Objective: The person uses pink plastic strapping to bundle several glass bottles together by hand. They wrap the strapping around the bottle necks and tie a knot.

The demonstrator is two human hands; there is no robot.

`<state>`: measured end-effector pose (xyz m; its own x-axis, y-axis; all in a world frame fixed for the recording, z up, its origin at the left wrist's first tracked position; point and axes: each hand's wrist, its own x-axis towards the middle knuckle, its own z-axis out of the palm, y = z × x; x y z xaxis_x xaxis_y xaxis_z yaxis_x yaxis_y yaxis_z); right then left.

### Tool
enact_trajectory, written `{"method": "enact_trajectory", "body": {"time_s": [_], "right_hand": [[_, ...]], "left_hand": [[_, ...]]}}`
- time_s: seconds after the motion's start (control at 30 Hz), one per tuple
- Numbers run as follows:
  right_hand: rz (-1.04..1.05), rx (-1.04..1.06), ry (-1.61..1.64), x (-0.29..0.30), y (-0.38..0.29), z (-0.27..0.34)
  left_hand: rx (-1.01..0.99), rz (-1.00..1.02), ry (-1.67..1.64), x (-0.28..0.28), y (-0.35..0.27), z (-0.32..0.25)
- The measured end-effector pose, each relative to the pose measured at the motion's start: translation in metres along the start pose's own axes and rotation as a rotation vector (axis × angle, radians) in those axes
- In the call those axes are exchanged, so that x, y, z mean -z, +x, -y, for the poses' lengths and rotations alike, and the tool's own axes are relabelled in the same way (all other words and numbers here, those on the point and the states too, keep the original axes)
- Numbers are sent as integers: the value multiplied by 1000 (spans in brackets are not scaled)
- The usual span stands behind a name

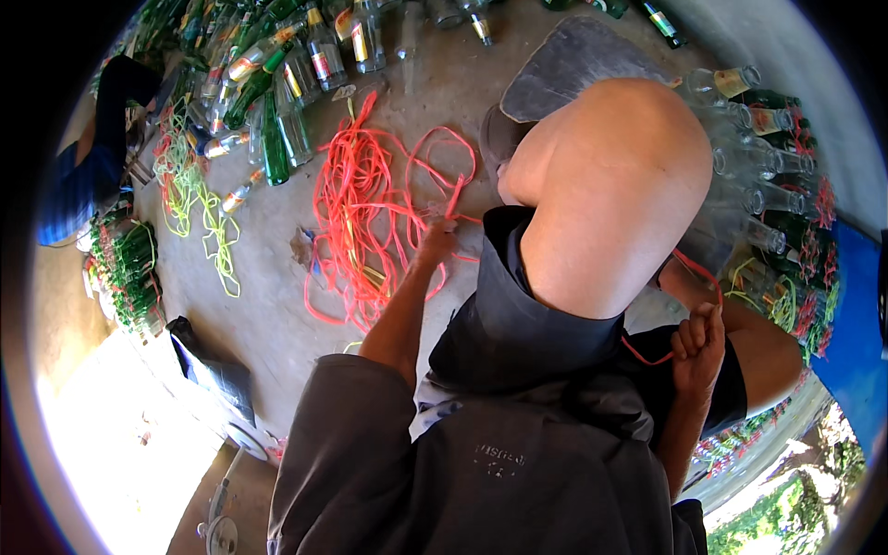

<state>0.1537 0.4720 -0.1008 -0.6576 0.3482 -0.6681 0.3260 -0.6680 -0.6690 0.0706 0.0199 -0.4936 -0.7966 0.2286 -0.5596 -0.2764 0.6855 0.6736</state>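
Observation:
A tangled heap of red flat plastic cord (354, 187) lies on the concrete floor, left of my raised knee. My left hand (438, 241) is at the right edge of this heap, its fingers closed on a strand that sticks up past them. On the other side of my legs, my right hand (697, 343) pinches a length of red cord (701, 267) running up beside my shin. More of that cord loops below the hand towards my shorts. Whether both hands hold one continuous length is hidden by my leg.
Loose glass bottles (326, 55) cover the floor ahead. Tied bottles (770, 166) are stacked along the right wall, and another bundle (128, 270) stands left. Yellow-green cord (182, 173) lies near a seated person (83, 180). A dark board (576, 66) rests beyond my knee. A pedestal fan (220, 517) is lower left.

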Motion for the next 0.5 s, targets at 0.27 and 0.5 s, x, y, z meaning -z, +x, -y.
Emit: {"method": "enact_trajectory", "body": {"time_s": [0.27, 0.5], "right_hand": [[34, -36, 0, -1, 12, -3], [11, 6, 24, 10, 8, -1]], "left_hand": [[110, -338, 236, 112, -50, 67], [310, -424, 127, 163, -72, 60]]}}
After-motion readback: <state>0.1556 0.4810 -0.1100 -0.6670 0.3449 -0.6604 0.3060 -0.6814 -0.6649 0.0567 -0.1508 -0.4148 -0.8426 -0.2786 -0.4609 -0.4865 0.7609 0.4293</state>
